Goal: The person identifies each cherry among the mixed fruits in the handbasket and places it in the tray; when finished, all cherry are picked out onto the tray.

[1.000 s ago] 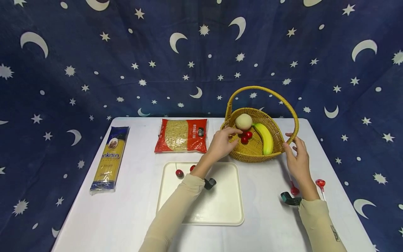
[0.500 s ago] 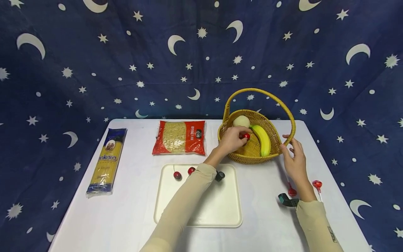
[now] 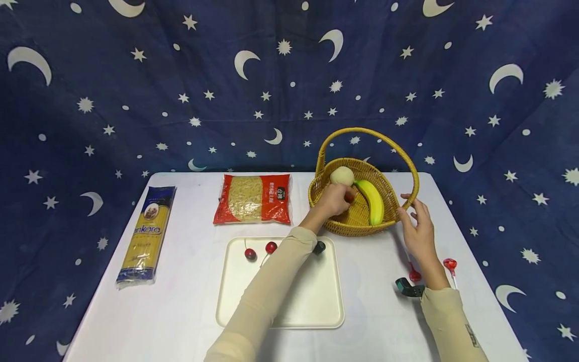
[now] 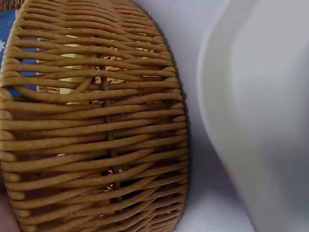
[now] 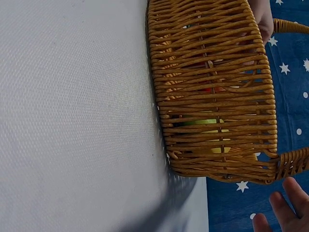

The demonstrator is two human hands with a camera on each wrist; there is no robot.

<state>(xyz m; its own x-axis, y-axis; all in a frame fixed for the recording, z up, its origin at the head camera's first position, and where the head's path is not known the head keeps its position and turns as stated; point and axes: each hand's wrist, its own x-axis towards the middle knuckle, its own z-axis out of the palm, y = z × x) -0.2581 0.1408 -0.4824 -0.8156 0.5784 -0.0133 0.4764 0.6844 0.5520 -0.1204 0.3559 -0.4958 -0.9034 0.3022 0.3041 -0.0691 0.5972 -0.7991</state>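
Note:
In the head view, my left hand (image 3: 333, 201) reaches over the near left rim into the wicker basket (image 3: 357, 230), its fingers curled down on the red cherries (image 3: 350, 196), which they mostly hide. A pale round fruit (image 3: 342, 176) lies just behind that hand, and a yellow banana (image 3: 373, 201) lies to its right. My right hand (image 3: 418, 232) is at the basket's right side, its fingers spread around the foot of the handle (image 3: 412, 176). Its fingertips (image 5: 291, 186) appear straight and close below the handle in the right wrist view.
A cream tray (image 3: 312, 301) with two stemmed cherries (image 3: 250, 254) stands in front. Behind it lies a red noodle bag (image 3: 253, 198), with a spaghetti pack (image 3: 147, 236) at far left. Two red lollipops (image 3: 450, 264) lie near my right forearm. The starry curtain (image 3: 289, 75) hangs behind the table.
My left hand has lowered further into the basket and closed over the cherries, which were in plain sight earlier. My right hand keeps its place by the handle. The head view has shifted slightly.

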